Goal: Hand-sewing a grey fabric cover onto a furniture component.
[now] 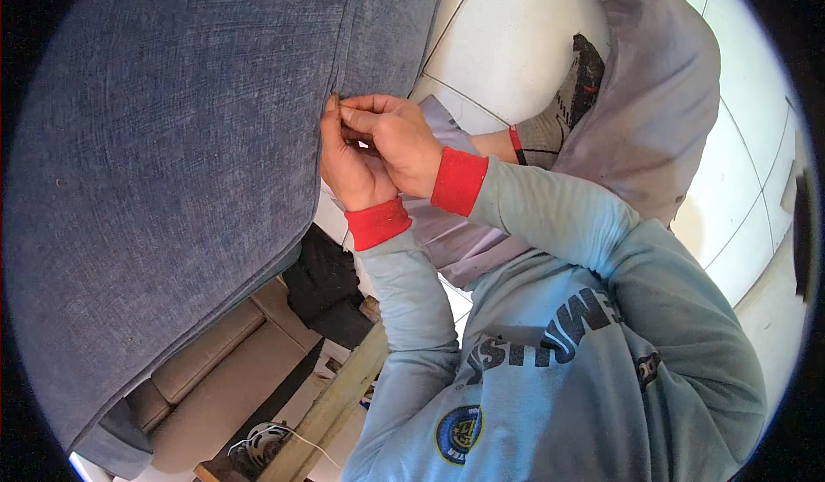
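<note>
Blue-grey upholstery fabric (189, 138) covers a large padded piece, perhaps a sofa, along my left side. My left hand (348, 168) is closed at its right edge, the thumb and fingertips pressed together beside the seam. From the right, my right hand (402, 138) meets it, thumb and forefinger pinched at nearly the same spot. Both sets of fingertips sit against the seam where the side panel (382, 39) joins. Whatever is between the fingers is too small to make out. Red cuffs end both my grey-blue sleeves.
My bent leg in greyish trousers (662, 78) rests on white floor tiles (507, 44). Below the fabric are a brown padded seat (228, 366), a black cloth (322, 276), a wooden beam (335, 405) and a round metal device (262, 443) with a white cord.
</note>
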The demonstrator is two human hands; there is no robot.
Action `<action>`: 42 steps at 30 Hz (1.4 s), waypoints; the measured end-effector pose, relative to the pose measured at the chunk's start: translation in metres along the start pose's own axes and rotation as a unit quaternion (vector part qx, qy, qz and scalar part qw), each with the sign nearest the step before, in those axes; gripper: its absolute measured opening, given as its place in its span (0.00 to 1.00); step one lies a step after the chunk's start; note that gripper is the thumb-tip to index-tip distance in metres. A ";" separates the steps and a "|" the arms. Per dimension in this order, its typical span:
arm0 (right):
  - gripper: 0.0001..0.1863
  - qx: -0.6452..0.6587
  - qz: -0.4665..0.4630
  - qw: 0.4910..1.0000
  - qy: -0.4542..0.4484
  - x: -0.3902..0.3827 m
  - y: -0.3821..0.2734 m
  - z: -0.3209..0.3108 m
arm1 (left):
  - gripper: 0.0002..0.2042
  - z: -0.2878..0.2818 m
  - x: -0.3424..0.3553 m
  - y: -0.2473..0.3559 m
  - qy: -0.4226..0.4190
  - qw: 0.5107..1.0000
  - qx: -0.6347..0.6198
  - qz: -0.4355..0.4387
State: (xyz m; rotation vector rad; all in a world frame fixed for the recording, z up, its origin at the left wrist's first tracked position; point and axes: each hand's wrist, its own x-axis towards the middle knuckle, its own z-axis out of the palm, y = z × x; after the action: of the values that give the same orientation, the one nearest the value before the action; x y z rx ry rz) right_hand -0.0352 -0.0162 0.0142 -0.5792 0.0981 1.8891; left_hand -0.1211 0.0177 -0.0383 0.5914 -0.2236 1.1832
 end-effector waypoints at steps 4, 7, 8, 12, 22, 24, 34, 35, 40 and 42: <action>0.09 -0.026 -0.029 0.999 -0.001 0.005 -0.001 -0.001 | 0.13 -0.001 0.007 -0.011 -0.004 1.000 -0.017 0.021; 0.09 -0.049 -0.037 0.998 0.000 0.003 -0.003 -0.004 | 0.13 0.004 0.007 -0.017 -0.013 0.999 -0.027 0.035; 0.08 -0.047 -0.022 0.999 0.010 -0.002 -0.002 -0.002 | 0.13 0.007 0.005 -0.015 -0.019 0.999 -0.031 0.038; 0.09 -0.054 -0.042 0.997 0.029 0.005 -0.007 -0.012 | 0.12 0.048 0.010 -0.027 0.275 0.953 0.122 0.036; 0.08 -0.070 -0.076 0.995 0.019 0.001 0.000 -0.005 | 0.09 0.048 0.001 0.003 0.497 0.811 0.309 0.030; 0.08 -0.091 -0.088 0.992 0.027 0.000 0.002 -0.002 | 0.09 0.050 -0.001 0.009 0.486 0.818 0.307 0.021; 0.06 -0.028 -0.015 0.998 0.050 -0.003 -0.001 0.012 | 0.10 0.049 -0.003 0.024 0.458 0.851 0.255 -0.029; 0.06 -0.003 -0.013 0.999 0.039 0.002 0.001 0.011 | 0.10 0.050 -0.002 0.021 0.458 0.851 0.254 -0.031; 0.06 0.007 0.010 1.000 0.026 0.002 0.002 0.012 | 0.11 0.055 -0.006 0.022 0.465 0.845 0.264 -0.013; 0.08 -0.018 -0.018 0.999 0.022 -0.004 -0.005 0.008 | 0.11 0.074 -0.002 -0.002 0.486 0.819 0.304 -0.004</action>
State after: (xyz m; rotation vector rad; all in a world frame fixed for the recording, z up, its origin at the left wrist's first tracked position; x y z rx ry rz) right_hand -0.0320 -0.0153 0.0239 -0.6424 0.0829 1.8474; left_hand -0.1104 -0.0246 0.0212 0.4534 1.0698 1.4096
